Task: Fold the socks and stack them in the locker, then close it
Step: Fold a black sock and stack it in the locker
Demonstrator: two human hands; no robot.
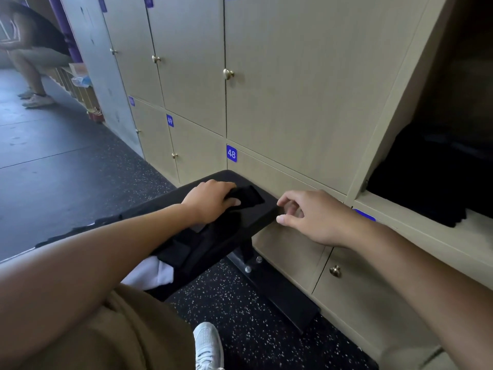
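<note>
Left hand (210, 200) apparently grips black sock (246, 196) on bench (256, 217).

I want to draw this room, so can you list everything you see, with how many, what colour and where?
Sock: one, black, on the bench end, under the left hand.
Bench: one, black, before the lockers.
Open locker: one, beige, right; dark folded things inside.
Closed locker doors: several, beige, brass knobs, blue numbers.
White cloth: one, beside the bench.
Floor: dark, speckled.
Another person: one, far left, seated.
Shoe: one, white, bottom.
Left hand: on the sock.
Right hand: fingers loose, holding nothing.
</note>
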